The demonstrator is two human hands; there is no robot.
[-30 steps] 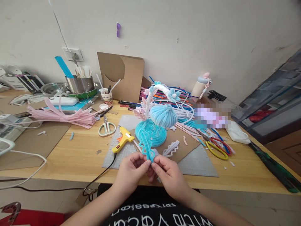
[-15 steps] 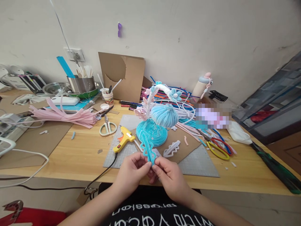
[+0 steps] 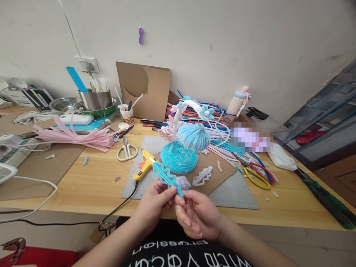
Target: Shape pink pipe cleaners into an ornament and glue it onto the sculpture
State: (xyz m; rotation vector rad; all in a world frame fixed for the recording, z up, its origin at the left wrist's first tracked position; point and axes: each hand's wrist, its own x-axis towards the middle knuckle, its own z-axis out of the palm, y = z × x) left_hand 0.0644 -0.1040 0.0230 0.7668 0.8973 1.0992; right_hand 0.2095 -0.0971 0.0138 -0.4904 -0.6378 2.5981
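Note:
Just above the table's front edge, my left hand (image 3: 155, 202) pinches a blue pipe-cleaner leaf (image 3: 166, 175) with zigzag sides. Its tip end tilts up and left, toward the yellow glue gun (image 3: 147, 163). Thumb and index of my right hand (image 3: 201, 214) close on the leaf's lower end, the other fingers loosely curled. Beyond the hands stands a pipe-cleaner lamp with a round blue base (image 3: 179, 159), a white arched stem and a pleated blue shade (image 3: 194, 136). A white zigzag leaf (image 3: 203, 175) and a pale lilac piece (image 3: 183, 182) lie nearby.
A grey cutting mat (image 3: 236, 193) and cardboard lie under the lamp. White-handled scissors (image 3: 127, 151) are at left; yellow-and-red-handled scissors (image 3: 257, 178) at right. Pink pipe cleaners (image 3: 73, 134) lie left, and mixed ones pile behind. The glue gun's black cord (image 3: 119, 205) runs off the front edge.
The blue leaf has swung from nearly upright to leaning left, uncovering the lamp base and the lilac piece. My right hand has turned, its palm now showing more.

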